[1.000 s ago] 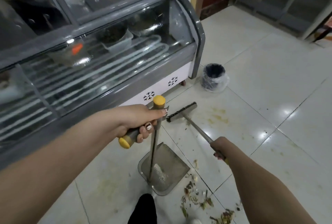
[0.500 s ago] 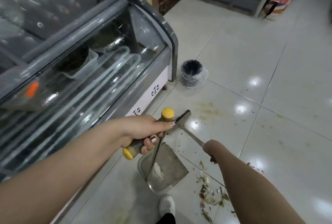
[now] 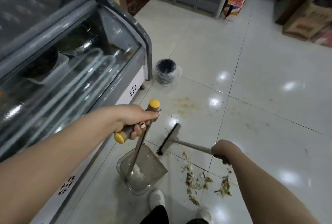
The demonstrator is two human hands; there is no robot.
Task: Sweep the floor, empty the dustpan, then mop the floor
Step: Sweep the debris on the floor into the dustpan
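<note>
Dustpan (image 3: 149,168) held by left grip (image 3: 133,121) | broom (image 3: 169,139) held by right grip (image 3: 222,150) | scraps (image 3: 195,182) seen beside dustpan edge | floor (image 3: 269,88) open rightward

Grey metal dustpan (image 3: 154,167) at lower centre of the frame, flat on the glossy white tiled floor (image 3: 260,83), mouth turned right; small white clump (image 3: 138,172) inside. Slim shaft (image 3: 138,149) rising to a crossbar grip (image 3: 128,130) with yellow end caps (image 3: 154,103), held in the left hand (image 3: 133,118). Broom (image 3: 169,139) just right of the pan: dark-bristled head down on the tiles, metal stick slanting right into the fist of the right hand (image 3: 222,150). Green and brown scraps (image 3: 197,184) strewn right of the pan's mouth. Yellowish stain (image 3: 185,105) on the tiles above the broom head.
</note>
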